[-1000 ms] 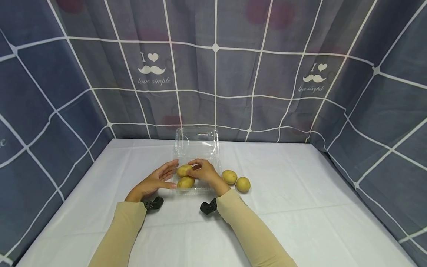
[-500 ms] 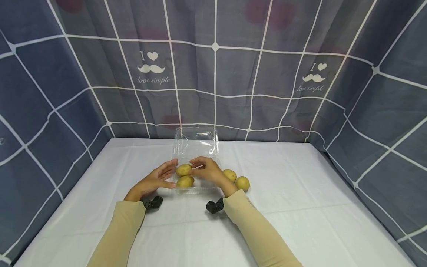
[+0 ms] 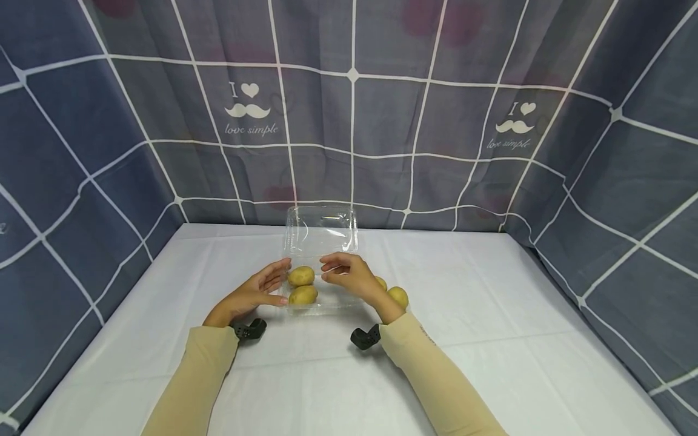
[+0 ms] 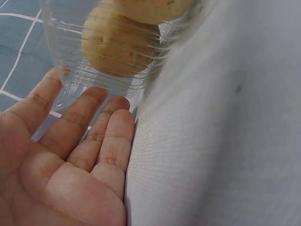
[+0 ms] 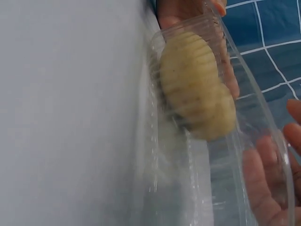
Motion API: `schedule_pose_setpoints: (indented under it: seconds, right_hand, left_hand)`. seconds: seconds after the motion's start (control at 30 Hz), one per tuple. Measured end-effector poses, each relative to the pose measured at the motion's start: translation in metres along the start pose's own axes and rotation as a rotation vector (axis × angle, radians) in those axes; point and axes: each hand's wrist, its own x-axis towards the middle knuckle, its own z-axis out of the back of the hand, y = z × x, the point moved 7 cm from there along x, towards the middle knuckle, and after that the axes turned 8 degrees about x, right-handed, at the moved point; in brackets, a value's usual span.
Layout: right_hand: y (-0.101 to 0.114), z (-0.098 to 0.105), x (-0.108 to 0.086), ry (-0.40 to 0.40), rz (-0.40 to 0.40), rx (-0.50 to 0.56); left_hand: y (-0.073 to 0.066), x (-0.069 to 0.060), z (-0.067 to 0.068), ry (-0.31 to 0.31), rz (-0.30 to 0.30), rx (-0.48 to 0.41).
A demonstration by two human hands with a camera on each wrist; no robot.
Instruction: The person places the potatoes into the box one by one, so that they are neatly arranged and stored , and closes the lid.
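A clear plastic clamshell box (image 3: 335, 295) stands on the table with its lid (image 3: 322, 231) raised at the back. Inside, along its left side, lie two potatoes, a rear potato (image 3: 301, 276) and a front potato (image 3: 303, 295). My left hand (image 3: 255, 292) is at the box's left wall, fingers extended; in the left wrist view the fingertips (image 4: 96, 92) reach the ribbed plastic. Over the right part of the box is my right hand (image 3: 351, 277), fingers loosely bent, with nothing held. The right wrist view is blurred but shows a potato (image 5: 188, 70) through the wall.
To the right of the box, outside it, one potato (image 3: 398, 297) sits on the white tablecloth (image 3: 491, 315). Beside it another potato (image 3: 381, 282) is mostly hidden behind my right hand. A grey checked curtain (image 3: 382, 121) rises behind the table.
My right hand has let go of the rear potato and moved right, away from it. That potato stays in the box. The left hand has hardly moved.
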Motion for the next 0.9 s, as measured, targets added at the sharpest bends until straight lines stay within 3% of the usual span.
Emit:
schedule_pose_setpoints:
  seconds: [0.27, 0.9]
  right_hand:
    - [-0.004, 0.016, -0.012, -0.007, -0.012, 0.045]
    - [-0.011, 0.029, -0.035, 0.005, -0.054, 0.164]
  left_hand:
    - [-0.002, 0.000, 0.001, -0.001, -0.009, 0.006]
    - [0.000, -0.001, -0.001, -0.003, -0.009, 0.015]
